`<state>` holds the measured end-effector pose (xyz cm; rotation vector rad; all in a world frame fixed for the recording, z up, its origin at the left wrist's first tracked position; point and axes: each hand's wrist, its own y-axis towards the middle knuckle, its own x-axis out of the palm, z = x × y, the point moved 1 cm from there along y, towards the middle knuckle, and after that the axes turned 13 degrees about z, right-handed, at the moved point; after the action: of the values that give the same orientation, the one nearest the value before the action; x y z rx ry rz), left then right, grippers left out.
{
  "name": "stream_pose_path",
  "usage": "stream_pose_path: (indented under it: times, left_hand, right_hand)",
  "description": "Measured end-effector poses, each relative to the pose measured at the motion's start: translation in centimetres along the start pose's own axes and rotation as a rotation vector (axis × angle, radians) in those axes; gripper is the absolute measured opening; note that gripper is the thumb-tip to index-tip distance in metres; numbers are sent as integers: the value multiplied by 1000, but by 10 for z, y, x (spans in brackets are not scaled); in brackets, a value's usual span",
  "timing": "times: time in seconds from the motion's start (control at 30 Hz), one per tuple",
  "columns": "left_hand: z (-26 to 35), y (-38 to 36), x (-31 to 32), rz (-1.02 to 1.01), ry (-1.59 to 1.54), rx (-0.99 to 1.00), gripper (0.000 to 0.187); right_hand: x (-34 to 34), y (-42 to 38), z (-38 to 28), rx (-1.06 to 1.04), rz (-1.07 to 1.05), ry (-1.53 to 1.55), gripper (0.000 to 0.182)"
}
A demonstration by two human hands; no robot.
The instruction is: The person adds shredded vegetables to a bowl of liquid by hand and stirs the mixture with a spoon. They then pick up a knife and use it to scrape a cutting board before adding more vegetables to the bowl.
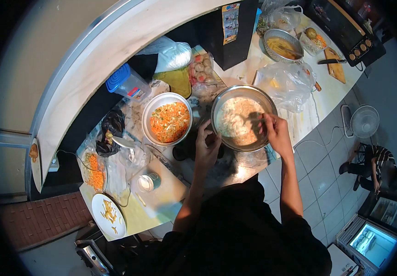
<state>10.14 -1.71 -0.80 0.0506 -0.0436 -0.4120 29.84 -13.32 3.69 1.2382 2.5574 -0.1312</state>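
A metal bowl point(215, 102) with pale, creamy, lumpy batter point(235, 112) stands in front of me. My left hand point(207, 145) is at its left side, thumb and fingers curled against the rim. Over the bowl's right side, my right hand point(276, 133) is closed around the handle of a spoon point(253, 118), whose lower end dips into the batter. Shadow covers part of that side. To the left, a white bowl point(145, 120) holds shredded orange and pale vegetables point(170, 122), apart from my left hand.
At left are a glass jar point(148, 182), black plastic bag point(113, 124), blue-lidded container point(127, 83) and white plate point(98, 216). A clear plastic bag point(295, 87), metal colander point(272, 51), and knife point(331, 61) on a cutting board point(335, 71) lie right. Another person point(377, 168) sits far right.
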Motion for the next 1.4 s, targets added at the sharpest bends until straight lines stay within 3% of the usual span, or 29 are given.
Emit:
stream_pose_path:
  times: [0.13, 0.3, 0.5, 0.83, 0.9, 1.1, 1.17, 1.33, 1.4]
  left_hand:
    - [3, 0, 1, 22, -16, -13, 50]
    - [5, 3, 0, 7, 20, 7, 49]
    - [9, 4, -2, -6, 44, 7, 46]
    - [3, 5, -4, -5, 1, -40, 43]
    - [5, 4, -5, 5, 12, -47, 43]
    - [12, 7, -7, -6, 121, -107, 45]
    - [9, 6, -9, -26, 147, -92, 45]
    - [13, 8, -8, -23, 171, -56, 47]
    - [11, 8, -8, -21, 197, -60, 46]
  right_hand:
    - [-13, -15, -15, 5, -143, 4, 29]
    - [-34, -32, -46, -83, -73, 8, 27]
    - [-18, -30, -32, -204, -204, -215, 18]
    - [12, 21, -31, -295, -30, -156, 20]
    - [5, 23, -30, -391, 44, -202, 19]
    - [-27, -6, -30, -266, 118, -370, 23]
    - [-30, -20, -28, -115, 144, -380, 28]
    - [-6, -46, -10, 12, 137, -203, 38]
    - [9, -49, -4, 35, 109, -123, 30]
